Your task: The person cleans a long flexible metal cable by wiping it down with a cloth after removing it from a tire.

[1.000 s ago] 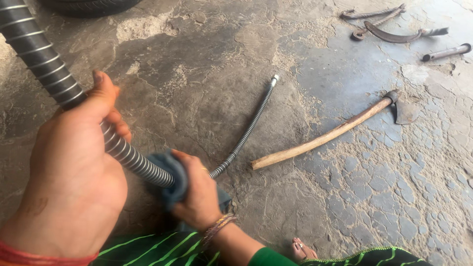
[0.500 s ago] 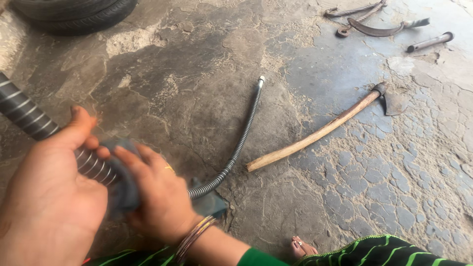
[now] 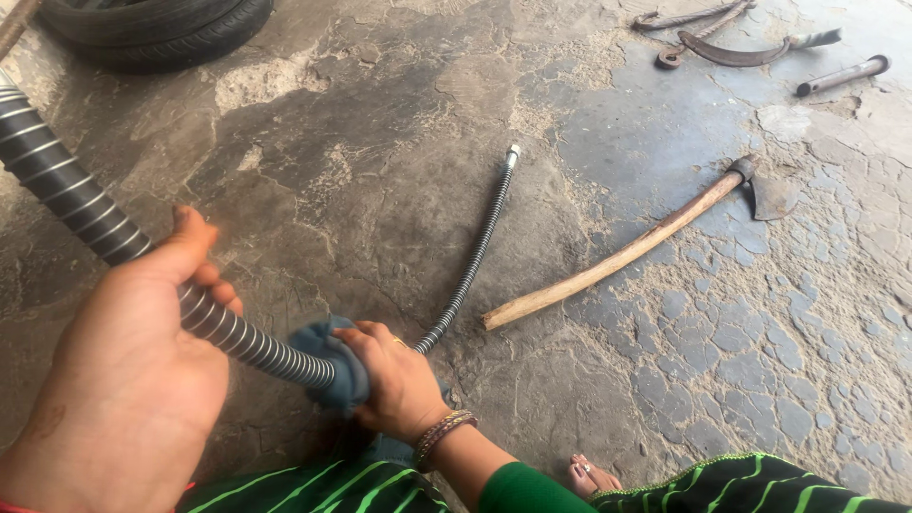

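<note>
My left hand grips a long ribbed metal hose that runs from the upper left down across the view. My right hand is wrapped around the same hose lower down, pressing a grey-blue cloth around it. Past my right hand the hose curves away over the ground to a small metal end fitting. Bangles circle my right wrist above a green sleeve.
An axe with a long wooden handle lies on the cracked, dusty concrete to the right. Curved metal tools and a short pipe lie at the top right. A tyre sits at the top left. A bare foot shows at the bottom.
My right hand with the cloth has slid back down the hose, away from my left hand. Half a second ago the two hands were close together.
</note>
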